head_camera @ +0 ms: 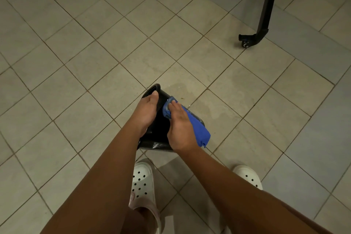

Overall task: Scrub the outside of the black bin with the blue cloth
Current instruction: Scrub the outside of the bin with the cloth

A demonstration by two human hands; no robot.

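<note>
The black bin is held above the tiled floor, tipped so its side faces up and its far end points away from me. My left hand grips the bin along its left side, thumb near the far end. My right hand presses the blue cloth flat against the bin's right side. The cloth drapes down past the hand to the right. Wet streaks shine on the bin's near edge. Most of the bin is hidden by both hands.
Beige floor tiles run in diagonal rows all around. A black furniture leg with a caster wheel stands at the upper right. My feet in white perforated clogs are right below the bin.
</note>
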